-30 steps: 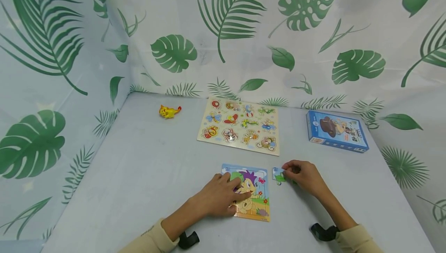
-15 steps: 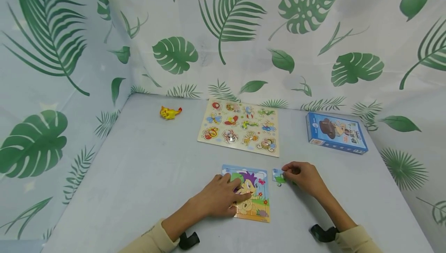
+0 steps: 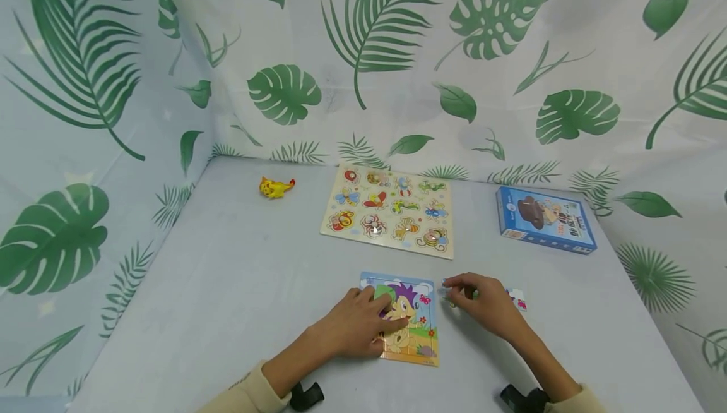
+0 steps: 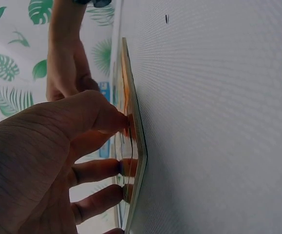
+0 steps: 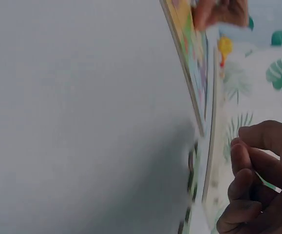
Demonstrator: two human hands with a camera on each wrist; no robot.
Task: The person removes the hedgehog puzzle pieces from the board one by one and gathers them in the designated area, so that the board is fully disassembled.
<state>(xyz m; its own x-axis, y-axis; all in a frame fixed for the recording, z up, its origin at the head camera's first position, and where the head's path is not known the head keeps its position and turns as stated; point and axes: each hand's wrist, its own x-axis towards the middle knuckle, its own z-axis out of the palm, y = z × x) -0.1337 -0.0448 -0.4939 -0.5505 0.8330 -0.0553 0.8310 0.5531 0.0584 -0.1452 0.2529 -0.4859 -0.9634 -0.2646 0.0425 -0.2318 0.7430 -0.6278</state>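
A framed jigsaw puzzle [image 3: 417, 337] with a purple-haired hedgehog picture lies on the table. My left hand [image 3: 354, 323] rests on its left part, thumb and spread fingertips touching the surface in the left wrist view. Just right of the puzzle, my right hand [image 3: 483, 302] hovers with curled fingers, thumb and index tips together. Nothing shows between those tips in the right wrist view. Loose puzzle pieces [image 5: 192, 168] lie on the table below them, apart from the fingers. From the head, the hand mostly covers these; one white-and-pink puzzle piece [image 3: 518, 299] shows behind it.
At the back lies a wooden insect peg board [image 3: 389, 211]. A blue box [image 3: 545, 220] is at the back right, and a yellow cat figure [image 3: 276, 187] at the back left. Leaf-printed cloth [image 3: 392, 40] walls off the rear and sides.
My right hand has shifted a little left and over the loose pieces, uncovering the white-and-pink one. The left hand stays on the puzzle. The head view has tilted slightly.
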